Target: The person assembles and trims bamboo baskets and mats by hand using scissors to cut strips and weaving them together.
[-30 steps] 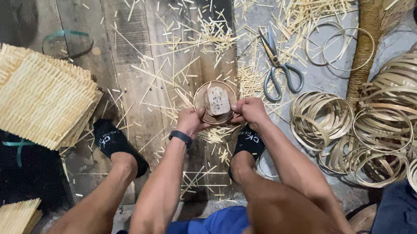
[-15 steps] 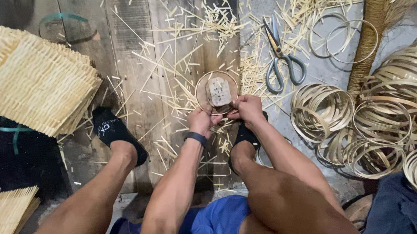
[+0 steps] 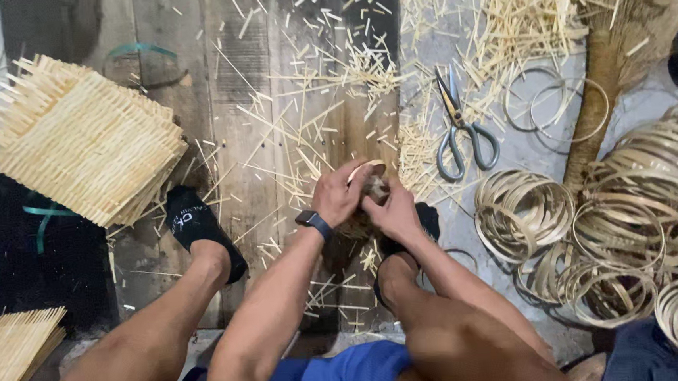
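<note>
Both hands had closed over the small woven round (image 3: 368, 179), which a second earlier lay face-up and plainly visible; now the left hand (image 3: 339, 194) and right hand (image 3: 394, 210) pinched it between them, tilted on edge, suggesting the rim was being worked. Scissors (image 3: 462, 130) lay just right of the grip, bamboo hoops (image 3: 596, 228) farther right.

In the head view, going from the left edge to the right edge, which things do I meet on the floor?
Woven mats → left sock → left hand → right hand → scissors → bamboo rings.
</note>
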